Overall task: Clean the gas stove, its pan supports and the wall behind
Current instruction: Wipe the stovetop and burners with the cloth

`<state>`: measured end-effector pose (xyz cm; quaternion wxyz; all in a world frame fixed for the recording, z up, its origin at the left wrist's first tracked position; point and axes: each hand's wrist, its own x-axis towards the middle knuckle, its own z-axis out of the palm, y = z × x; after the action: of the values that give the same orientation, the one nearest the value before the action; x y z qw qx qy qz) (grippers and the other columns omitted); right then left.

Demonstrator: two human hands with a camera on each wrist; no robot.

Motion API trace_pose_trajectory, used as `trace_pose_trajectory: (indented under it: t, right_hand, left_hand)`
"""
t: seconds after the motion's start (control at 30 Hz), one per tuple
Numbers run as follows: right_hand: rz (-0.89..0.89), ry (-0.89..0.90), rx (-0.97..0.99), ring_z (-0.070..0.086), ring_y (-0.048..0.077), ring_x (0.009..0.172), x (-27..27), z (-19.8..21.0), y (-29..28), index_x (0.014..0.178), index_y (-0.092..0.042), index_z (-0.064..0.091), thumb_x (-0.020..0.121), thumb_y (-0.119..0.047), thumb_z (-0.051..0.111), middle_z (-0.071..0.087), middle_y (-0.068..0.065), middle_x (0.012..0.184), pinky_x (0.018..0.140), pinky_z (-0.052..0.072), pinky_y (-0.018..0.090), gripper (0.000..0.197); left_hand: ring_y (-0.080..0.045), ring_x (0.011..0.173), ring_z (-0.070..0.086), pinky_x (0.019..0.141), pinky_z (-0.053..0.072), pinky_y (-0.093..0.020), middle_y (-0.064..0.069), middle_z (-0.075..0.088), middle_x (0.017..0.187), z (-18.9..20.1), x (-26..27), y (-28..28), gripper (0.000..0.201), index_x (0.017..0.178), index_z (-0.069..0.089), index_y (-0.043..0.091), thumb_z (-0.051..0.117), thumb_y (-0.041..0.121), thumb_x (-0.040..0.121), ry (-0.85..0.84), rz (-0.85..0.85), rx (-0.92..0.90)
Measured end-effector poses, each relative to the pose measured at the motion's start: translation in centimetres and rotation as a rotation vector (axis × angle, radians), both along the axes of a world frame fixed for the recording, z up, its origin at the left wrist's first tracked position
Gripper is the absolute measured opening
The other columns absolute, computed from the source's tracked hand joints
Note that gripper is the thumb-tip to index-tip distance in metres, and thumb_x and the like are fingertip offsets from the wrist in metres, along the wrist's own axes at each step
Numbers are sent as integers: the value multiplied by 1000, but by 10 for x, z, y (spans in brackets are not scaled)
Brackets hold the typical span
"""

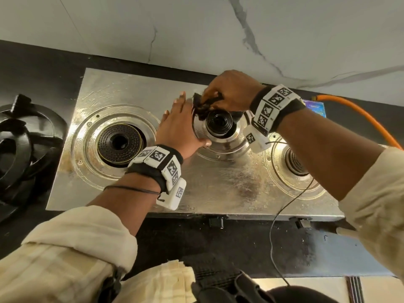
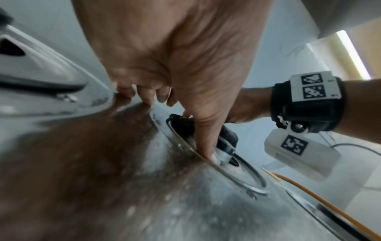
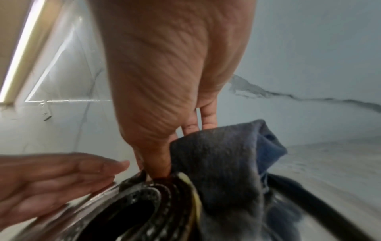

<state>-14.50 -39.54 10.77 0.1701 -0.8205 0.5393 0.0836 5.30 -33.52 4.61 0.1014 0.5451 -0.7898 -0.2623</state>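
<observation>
Pinching the cloth (image 1: 204, 103) against the middle burner (image 1: 219, 123), our right hand (image 1: 231, 90) risks dislodging it unless our flat left hand (image 1: 177, 125) beside it steadies.

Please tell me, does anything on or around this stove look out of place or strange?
Yes. The black pan supports lie stacked on the counter left of the stove, not over the burners. The steel top shows brownish stains near its left edge. The middle burner sits bare while the right hand holds a dark cloth against it.
</observation>
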Motion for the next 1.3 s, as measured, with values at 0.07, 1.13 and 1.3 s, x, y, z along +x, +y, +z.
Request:
trace_pose_trajectory:
  t: [0.07,1.13,1.3]
  right_hand:
    - [48,26,4,64,18,114,6,4,-5,136,-33,68,97,-27,72,73,-5,125,103,48,42,40]
    - [469,250,-69,72,15,91,55,-2,6,108,-34,79,93,-48,73,77,-9,98,89,57,37,21]
    - [6,-1,-87,64,13,101,17,-11,-2,115,-28,78,97,-47,69,74,-8,108,95,51,36,28]
  left_hand:
    - [-31,159,11,127,17,-55,-11,8,172,0,-1,-6,134,163,12,14,90,60,64,-73,44,39]
    - [-29,158,15,127,23,-45,-15,30,165,-3,3,-2,125,156,33,6,81,76,63,-149,129,31]
    - [-30,159,11,125,26,-44,-16,19,169,4,2,0,130,158,25,2,84,70,65,-185,131,39]
